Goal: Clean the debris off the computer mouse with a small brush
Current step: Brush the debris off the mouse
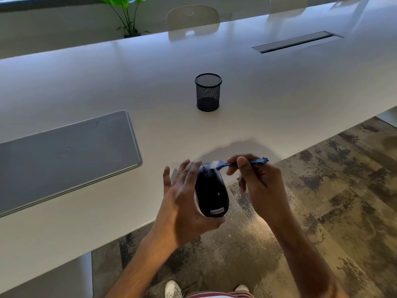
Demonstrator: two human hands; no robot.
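Note:
A black computer mouse (211, 191) with a Lenovo label rests in my left hand (182, 203), held above the table's front edge with its scroll wheel pointing away from me. My right hand (257, 183) pinches a small blue brush (238, 164) by its handle. The brush's pale bristles touch the mouse's front right side near the wheel and look blurred. The left palm hides the underside of the mouse.
A black mesh pen cup (208, 92) stands mid-table on the white table (279, 93). A shut grey laptop (64, 155) lies to the left. A cable slot (294, 41) sits far right, with a chair (193, 18) and a plant (126, 16) behind the table.

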